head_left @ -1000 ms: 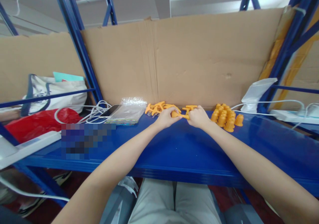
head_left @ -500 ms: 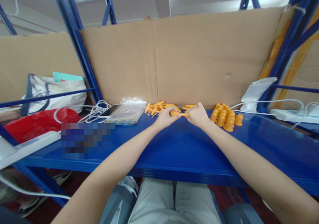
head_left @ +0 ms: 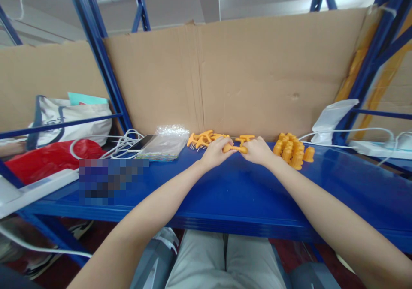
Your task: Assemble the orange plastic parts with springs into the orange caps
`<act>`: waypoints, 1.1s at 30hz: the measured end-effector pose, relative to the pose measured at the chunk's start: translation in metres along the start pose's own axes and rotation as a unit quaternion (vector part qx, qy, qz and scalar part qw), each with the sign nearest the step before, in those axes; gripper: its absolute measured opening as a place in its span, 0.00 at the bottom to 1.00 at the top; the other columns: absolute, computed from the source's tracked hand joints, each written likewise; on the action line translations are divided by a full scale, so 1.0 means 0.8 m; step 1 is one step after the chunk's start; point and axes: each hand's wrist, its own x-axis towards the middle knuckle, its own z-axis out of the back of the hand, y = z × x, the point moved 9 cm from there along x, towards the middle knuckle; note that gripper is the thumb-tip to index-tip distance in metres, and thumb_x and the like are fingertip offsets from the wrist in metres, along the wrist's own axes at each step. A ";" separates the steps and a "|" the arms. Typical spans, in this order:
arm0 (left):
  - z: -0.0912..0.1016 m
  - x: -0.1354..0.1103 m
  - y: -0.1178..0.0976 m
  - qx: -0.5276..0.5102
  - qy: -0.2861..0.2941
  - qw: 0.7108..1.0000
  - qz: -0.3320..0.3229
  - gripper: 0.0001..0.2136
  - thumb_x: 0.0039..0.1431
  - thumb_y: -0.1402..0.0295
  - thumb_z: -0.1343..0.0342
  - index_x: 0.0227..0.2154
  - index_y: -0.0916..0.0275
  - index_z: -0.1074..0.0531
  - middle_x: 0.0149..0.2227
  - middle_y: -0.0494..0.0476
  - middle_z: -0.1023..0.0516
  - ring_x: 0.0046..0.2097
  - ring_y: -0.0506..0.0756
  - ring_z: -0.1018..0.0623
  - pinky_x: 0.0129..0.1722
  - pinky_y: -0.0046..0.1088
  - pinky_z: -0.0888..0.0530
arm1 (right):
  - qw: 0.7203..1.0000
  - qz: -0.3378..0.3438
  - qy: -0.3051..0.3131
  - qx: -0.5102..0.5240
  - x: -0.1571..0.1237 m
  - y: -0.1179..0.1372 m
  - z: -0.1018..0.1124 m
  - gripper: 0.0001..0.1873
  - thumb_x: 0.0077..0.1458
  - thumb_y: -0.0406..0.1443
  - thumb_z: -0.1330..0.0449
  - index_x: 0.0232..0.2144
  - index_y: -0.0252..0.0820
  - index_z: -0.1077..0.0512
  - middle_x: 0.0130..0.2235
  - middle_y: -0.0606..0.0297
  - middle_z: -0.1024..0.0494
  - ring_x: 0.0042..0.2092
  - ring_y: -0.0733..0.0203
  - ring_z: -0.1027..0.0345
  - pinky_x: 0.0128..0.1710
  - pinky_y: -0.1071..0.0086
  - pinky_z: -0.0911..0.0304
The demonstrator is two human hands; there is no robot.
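Both my hands meet over the back of the blue table around one small orange plastic piece (head_left: 238, 148), slim in the middle; its covered ends hide its full shape. My left hand (head_left: 216, 152) grips the left end with bent fingers. The right end is pinched by my right hand (head_left: 257, 151). Behind and left of my left hand lie several orange corkscrew handles (head_left: 202, 139) with metal spirals. Another orange T-shaped handle (head_left: 246, 137) lies just behind my hands. To the right of my right hand stand several orange bell-shaped caps (head_left: 289, 151) in a tight group.
A stack of clear plastic bags (head_left: 163, 146) lies left of the handles, beside white cables (head_left: 125, 143). A cardboard sheet (head_left: 251, 74) walls the back of the blue table (head_left: 225, 194). Red bag (head_left: 61, 156) and white power strip (head_left: 41, 190) are at left.
My right hand has lowered slightly and turned its fingers around the piece's right end. The orange handle behind it now shows more fully. My left hand stays nearly in place.
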 end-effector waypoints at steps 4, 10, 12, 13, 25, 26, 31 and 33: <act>-0.004 0.000 0.024 -0.059 -0.002 0.993 0.097 0.08 0.52 0.64 0.37 0.31 0.61 0.29 0.34 0.52 0.22 0.37 0.54 0.24 0.40 0.30 0.29 | 0.998 -0.012 -0.056 -0.013 0.001 0.001 0.013 0.17 0.60 0.36 0.50 0.41 0.34 0.24 0.40 0.47 0.20 0.45 0.49 0.26 0.46 0.60 0.48; 0.000 -0.001 0.013 -0.021 0.006 0.998 0.058 0.09 0.53 0.63 0.37 0.33 0.61 0.28 0.35 0.53 0.22 0.38 0.55 0.24 0.41 0.31 0.29 | 1.000 0.001 -0.014 0.002 0.005 0.003 0.003 0.17 0.60 0.35 0.49 0.39 0.32 0.23 0.38 0.46 0.19 0.42 0.49 0.25 0.43 0.63 0.42; 0.002 -0.001 0.002 0.011 0.003 1.000 0.010 0.08 0.54 0.64 0.38 0.34 0.60 0.28 0.37 0.54 0.22 0.41 0.55 0.24 0.44 0.31 0.29 | 1.000 -0.009 0.010 0.028 0.005 -0.001 -0.003 0.17 0.59 0.36 0.48 0.39 0.33 0.22 0.38 0.48 0.19 0.42 0.49 0.25 0.39 0.65 0.39; 0.002 -0.001 -0.002 0.026 0.002 1.000 -0.010 0.08 0.55 0.64 0.38 0.35 0.60 0.28 0.38 0.55 0.23 0.42 0.56 0.24 0.44 0.31 0.30 | 0.999 -0.014 0.023 0.041 0.004 -0.003 -0.007 0.16 0.59 0.36 0.48 0.39 0.34 0.22 0.39 0.50 0.19 0.41 0.50 0.25 0.38 0.66 0.39; -0.006 -0.007 -0.013 0.137 0.050 0.987 -0.071 0.11 0.61 0.60 0.44 0.43 0.60 0.28 0.40 0.59 0.26 0.42 0.56 0.24 0.39 0.28 0.30 | 0.971 -0.003 0.136 0.196 -0.008 0.006 -0.014 0.12 0.51 0.29 0.47 0.27 0.36 0.23 0.25 0.62 0.23 0.28 0.61 0.29 0.27 0.72 0.41; -0.007 -0.007 -0.013 0.132 0.051 0.987 -0.072 0.11 0.61 0.60 0.44 0.43 0.60 0.28 0.40 0.59 0.26 0.42 0.56 0.24 0.39 0.28 0.29 | 0.968 -0.004 0.144 0.206 -0.009 0.006 -0.017 0.11 0.51 0.29 0.47 0.26 0.36 0.24 0.24 0.63 0.23 0.27 0.62 0.30 0.27 0.72 0.42; -0.007 -0.003 0.002 0.064 0.008 0.997 -0.039 0.09 0.57 0.64 0.39 0.37 0.62 0.28 0.37 0.56 0.23 0.41 0.55 0.23 0.42 0.30 0.28 | 0.992 -0.007 0.034 0.123 -0.001 -0.004 -0.007 0.11 0.55 0.35 0.46 0.34 0.37 0.24 0.35 0.57 0.20 0.37 0.56 0.26 0.35 0.70 0.38; -0.007 -0.002 0.011 0.045 -0.007 0.999 -0.023 0.09 0.56 0.63 0.38 0.35 0.61 0.29 0.36 0.54 0.22 0.39 0.54 0.23 0.41 0.30 0.27 | 0.996 -0.008 0.013 0.088 0.001 -0.006 -0.006 0.13 0.57 0.36 0.47 0.36 0.37 0.23 0.38 0.54 0.19 0.41 0.53 0.26 0.38 0.68 0.38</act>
